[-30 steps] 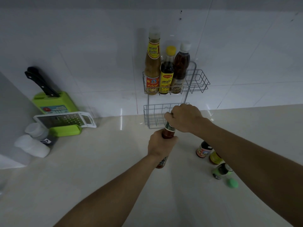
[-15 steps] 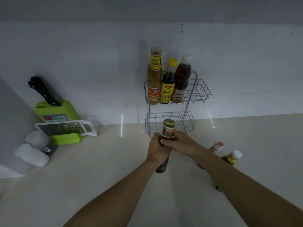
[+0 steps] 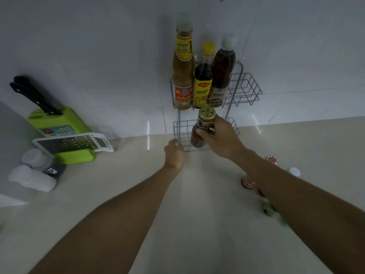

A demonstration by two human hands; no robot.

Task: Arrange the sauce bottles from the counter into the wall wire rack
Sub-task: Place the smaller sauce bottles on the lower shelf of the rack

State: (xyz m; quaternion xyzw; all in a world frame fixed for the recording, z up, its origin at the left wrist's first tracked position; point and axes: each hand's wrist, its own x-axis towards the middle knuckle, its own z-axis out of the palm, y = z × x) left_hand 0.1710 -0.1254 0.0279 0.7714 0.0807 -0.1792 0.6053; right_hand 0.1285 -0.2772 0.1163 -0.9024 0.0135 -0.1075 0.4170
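Grey wire rack [image 3: 241, 65] is hung on the white tiled wall, two tiers counted. Three bottles are stood upright in the upper tier [image 3: 254, 91], bunched at its left end, side by side: one tall tan bottle [image 3: 182, 76] with a pale cap, one dark bottle [image 3: 203, 74] with a yellow cap, one red-brown bottle [image 3: 223, 72] with a white cap.

A fourth, the gold-lid bottle [image 3: 204, 123] with red sauce inside, is gripped round the middle by the right hand [image 3: 221, 138], thumb across the front and fingers wrapped behind. Its lid is up, close under the upper tier, and its base is down at the lower tier [image 3: 178, 126]. Whether the base is inside the wires can't be made out, tbh.

Left hand [image 3: 174, 154] is held just at the front left corner of that lower tier, fingers loosely curled and nothing gripped. Whether the wire is touched can't be told, too blurry.

Over on the counter [image 3: 197, 224], what looks like three more bottles are half hidden by the right forearm: a red-and-white cap [image 3: 271, 159], a white cap [image 3: 294, 172] and a smeared green bottle [image 3: 267, 209].

Far left, one green knife block [image 3: 57, 119] is seen with black handles [image 3: 33, 91] stuck in it, one grater [image 3: 71, 143] is set just in front, and two white tubs [image 3: 33, 177] are lying beside.
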